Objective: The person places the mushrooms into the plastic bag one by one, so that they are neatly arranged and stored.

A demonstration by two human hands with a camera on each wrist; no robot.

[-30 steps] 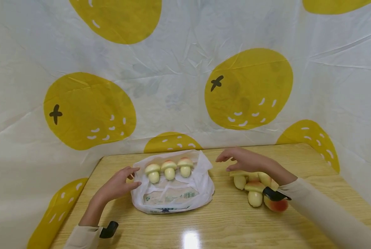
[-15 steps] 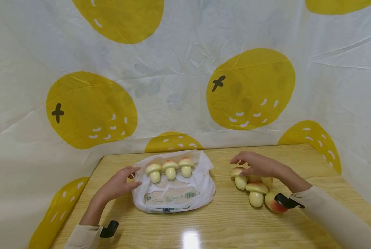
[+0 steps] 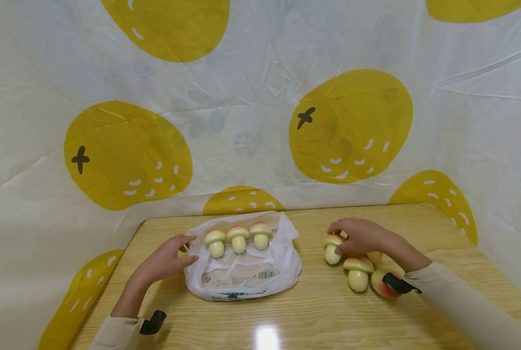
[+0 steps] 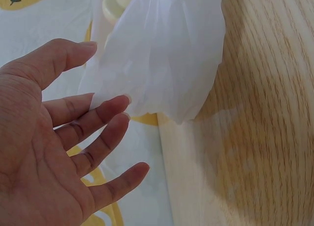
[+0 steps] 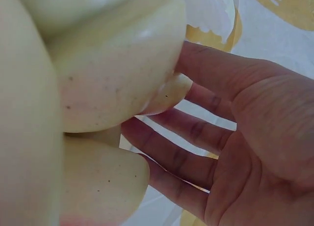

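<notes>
My left hand (image 3: 166, 260) hovers at the left edge of a white plastic bag (image 3: 286, 270), its fingers spread and relaxed. The left wrist view shows the left fingertips overlapping the bag's edge, with nothing in the palm. Three toy mushrooms (image 3: 239, 239), cream with reddish caps, lie in a row on the bag. To the right, my right hand (image 3: 361, 238) grips another toy mushroom (image 3: 332, 250), thumb and fingers around its cap. Close up, the right wrist view has pale mushroom surfaces (image 5: 113, 74) filling its left side, fingers (image 5: 171, 152) behind them.
Beside the right hand lie another mushroom (image 3: 358, 274) and a rounded cream-and-red piece (image 3: 385, 284), partly under the wrist strap. More of the pile is hidden by the hand. A wooden table (image 3: 225, 323) carries everything, and a fruit-print cloth (image 3: 243, 141) hangs behind it.
The right hand has moved right from beside the bag, then down onto the leftmost mushroom of the pile, which has shifted slightly left. The left hand has stayed in place.
</notes>
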